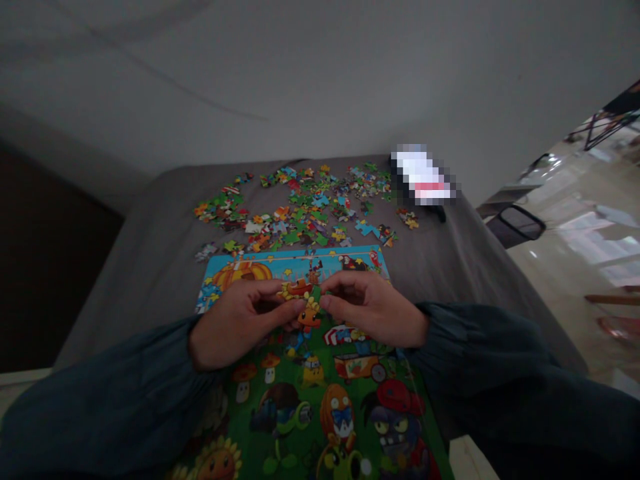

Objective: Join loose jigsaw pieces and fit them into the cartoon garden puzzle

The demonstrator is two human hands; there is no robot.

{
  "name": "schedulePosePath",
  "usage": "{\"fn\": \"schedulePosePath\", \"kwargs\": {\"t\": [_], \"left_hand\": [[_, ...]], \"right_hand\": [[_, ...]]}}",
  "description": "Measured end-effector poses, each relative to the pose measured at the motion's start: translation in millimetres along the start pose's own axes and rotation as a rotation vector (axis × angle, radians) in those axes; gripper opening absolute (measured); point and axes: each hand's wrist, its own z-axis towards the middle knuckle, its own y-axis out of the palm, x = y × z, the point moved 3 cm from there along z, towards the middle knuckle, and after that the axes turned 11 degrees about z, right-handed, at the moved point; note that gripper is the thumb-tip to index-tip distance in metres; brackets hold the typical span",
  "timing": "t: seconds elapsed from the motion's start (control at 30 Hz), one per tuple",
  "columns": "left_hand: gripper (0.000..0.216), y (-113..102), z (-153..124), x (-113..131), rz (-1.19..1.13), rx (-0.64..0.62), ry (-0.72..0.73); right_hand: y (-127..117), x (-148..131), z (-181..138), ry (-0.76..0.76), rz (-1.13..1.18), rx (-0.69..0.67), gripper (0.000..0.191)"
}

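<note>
Above a colourful cartoon picture sheet, my two hands meet near its upper middle. My left hand has its thumb and fingers pinched on small jigsaw puzzle pieces, which show an orange cartoon face with yellow petals. From the other side, the thumb and forefinger of my right hand close at the green edge of these pieces. Whether the pieces are joined together, I cannot tell. Printed on the sheet are plant and zombie characters, a cart and a pumpkin under a blue strip of sky.
Many loose puzzle pieces lie scattered beyond the sheet on a grey cloth-covered surface. At the back right rests a phone-like device with a blurred bright screen. A pale wall rises behind. To the right, a shiny floor shows lower down.
</note>
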Motion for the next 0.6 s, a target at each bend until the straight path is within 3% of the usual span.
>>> {"fn": "schedulePosePath", "kwargs": {"t": [0.23, 0.6], "left_hand": [[0.033, -0.7, 0.7, 5.7, 0.010, 0.010, 0.047], [0.031, 1.6, -1.4, 8.8, -0.051, 0.005, 0.004]], "right_hand": [[0.2, 1.1, -0.6, 0.024, -0.010, -0.030, 0.034], [0.7, 3.2, 0.1, -0.003, -0.047, -0.004, 0.039]]}}
